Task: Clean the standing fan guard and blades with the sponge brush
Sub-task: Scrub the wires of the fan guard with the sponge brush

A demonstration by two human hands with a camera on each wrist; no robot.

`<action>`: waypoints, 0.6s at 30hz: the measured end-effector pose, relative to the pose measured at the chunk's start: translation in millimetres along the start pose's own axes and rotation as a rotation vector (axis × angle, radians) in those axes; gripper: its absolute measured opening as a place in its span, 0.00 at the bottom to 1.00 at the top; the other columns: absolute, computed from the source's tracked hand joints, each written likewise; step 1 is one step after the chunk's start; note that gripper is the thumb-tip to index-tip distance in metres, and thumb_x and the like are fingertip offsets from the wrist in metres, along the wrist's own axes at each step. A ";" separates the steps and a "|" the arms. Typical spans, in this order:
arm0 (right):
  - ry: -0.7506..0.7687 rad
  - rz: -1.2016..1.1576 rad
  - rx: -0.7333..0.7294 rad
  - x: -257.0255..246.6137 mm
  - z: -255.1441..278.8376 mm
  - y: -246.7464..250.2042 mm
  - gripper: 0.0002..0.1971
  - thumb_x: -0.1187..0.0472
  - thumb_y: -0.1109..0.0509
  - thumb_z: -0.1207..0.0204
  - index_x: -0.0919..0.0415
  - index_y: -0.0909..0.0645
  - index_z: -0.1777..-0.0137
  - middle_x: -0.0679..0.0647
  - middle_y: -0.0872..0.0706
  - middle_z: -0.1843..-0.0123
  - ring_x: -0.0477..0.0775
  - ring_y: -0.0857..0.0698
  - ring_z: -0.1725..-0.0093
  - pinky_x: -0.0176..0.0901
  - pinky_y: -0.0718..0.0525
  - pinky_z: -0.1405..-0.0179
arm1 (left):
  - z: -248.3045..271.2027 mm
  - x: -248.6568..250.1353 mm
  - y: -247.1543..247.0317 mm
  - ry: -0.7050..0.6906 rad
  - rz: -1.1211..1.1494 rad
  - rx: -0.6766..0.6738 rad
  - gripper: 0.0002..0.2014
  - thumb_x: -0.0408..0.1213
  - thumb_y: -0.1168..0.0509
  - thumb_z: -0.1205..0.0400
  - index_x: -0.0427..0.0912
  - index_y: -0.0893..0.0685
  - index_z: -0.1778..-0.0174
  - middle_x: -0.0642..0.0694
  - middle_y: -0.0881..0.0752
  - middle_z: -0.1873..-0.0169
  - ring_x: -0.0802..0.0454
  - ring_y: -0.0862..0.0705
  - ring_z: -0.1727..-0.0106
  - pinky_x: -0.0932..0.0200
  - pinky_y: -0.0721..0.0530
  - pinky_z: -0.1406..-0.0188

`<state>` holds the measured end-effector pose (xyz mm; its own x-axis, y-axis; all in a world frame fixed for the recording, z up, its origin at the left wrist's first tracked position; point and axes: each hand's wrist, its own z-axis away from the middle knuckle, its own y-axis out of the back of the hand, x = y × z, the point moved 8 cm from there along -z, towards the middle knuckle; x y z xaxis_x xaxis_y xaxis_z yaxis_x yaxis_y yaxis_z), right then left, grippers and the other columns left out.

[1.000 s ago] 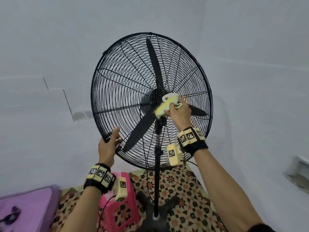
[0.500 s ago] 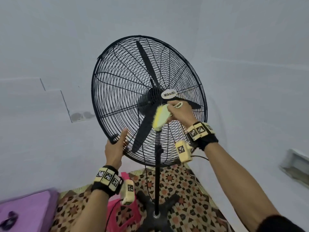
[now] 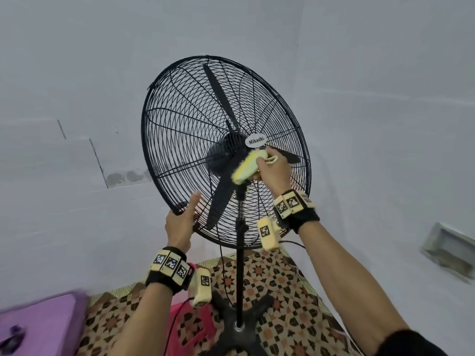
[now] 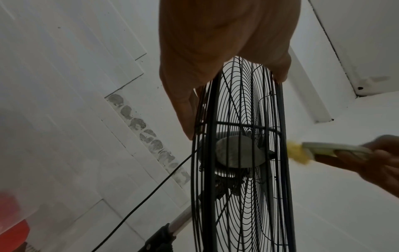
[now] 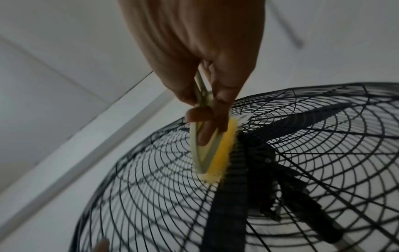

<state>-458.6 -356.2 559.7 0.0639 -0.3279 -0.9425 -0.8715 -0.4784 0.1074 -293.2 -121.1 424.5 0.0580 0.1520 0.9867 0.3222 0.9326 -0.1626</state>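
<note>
Nearest to the camera, low under the fan guard (image 3: 223,104), the left hand (image 3: 181,224) holds the lower-left rim of the guard: the thumb lies on the front side and the other fingers (image 4: 185,109) reach behind the rim, so the rim is clasped between them. A little farther up, toward the middle of the guard, the right hand (image 3: 273,170) has its fingers (image 5: 220,105) curled around the pale handle of the sponge brush (image 3: 246,167). The yellow sponge side of the brush is pressed on the front wires just below the white label (image 3: 256,140) at the centre of the guard. The long axis of the brush runs slanted, from upper right near the label down to lower left, and the sponge end points away from the fingers toward the lower-left part of the guard. Behind the wires, the black blades (image 3: 219,88) stand still; one goes up from the centre, one goes down-left and passes just behind the sponge, and one goes right behind the hand. I judge that the right hand is the working one, because it is already at the wires, and the left hand only keeps the guard steady. The next stroke probably follows the brush axis outward along the wires. Farthest down, under the guard, the pole (image 3: 240,265) meets the patterned floor (image 3: 290,325).
</note>
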 end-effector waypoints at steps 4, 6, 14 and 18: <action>0.014 -0.007 -0.091 9.8 25.3 -22.5 0.25 0.66 0.28 0.19 0.62 0.22 0.22 0.57 0.13 0.41 0.48 0.08 0.70 0.34 0.16 0.79 | 1.6 -2.1 1.9 0.007 0.011 0.006 0.52 0.82 0.22 0.45 0.49 0.12 0.32 0.48 0.09 0.38 0.43 0.12 0.35 0.33 0.15 0.30; 0.005 0.032 -0.166 11.8 31.4 -24.5 0.21 0.65 0.26 0.22 0.61 0.16 0.29 0.58 0.09 0.44 0.51 0.09 0.72 0.35 0.16 0.81 | 0.9 -4.3 3.1 0.010 -0.004 0.008 0.52 0.82 0.22 0.45 0.47 0.12 0.34 0.47 0.08 0.39 0.43 0.12 0.35 0.33 0.15 0.31; -0.031 -0.020 -0.049 19.0 38.1 -11.1 0.24 0.67 0.29 0.19 0.62 0.21 0.23 0.58 0.12 0.38 0.54 0.06 0.61 0.45 0.08 0.68 | -2.3 -4.7 2.0 -0.054 -0.026 -0.024 0.40 0.82 0.25 0.40 0.46 0.15 0.55 0.38 0.07 0.53 0.34 0.10 0.45 0.33 0.11 0.39; -0.052 0.025 -0.192 24.0 43.2 -16.6 0.19 0.66 0.26 0.21 0.63 0.15 0.30 0.59 0.08 0.45 0.47 0.11 0.73 0.34 0.18 0.80 | -6.4 -8.0 5.3 -0.037 -0.008 -0.083 0.37 0.84 0.28 0.38 0.51 0.20 0.58 0.46 0.12 0.55 0.44 0.14 0.47 0.36 0.16 0.37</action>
<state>-463.6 -320.9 521.6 0.0140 -0.3019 -0.9532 -0.7636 -0.6187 0.1848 -285.9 -119.5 415.7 0.0207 0.1585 0.9871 0.3997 0.9037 -0.1535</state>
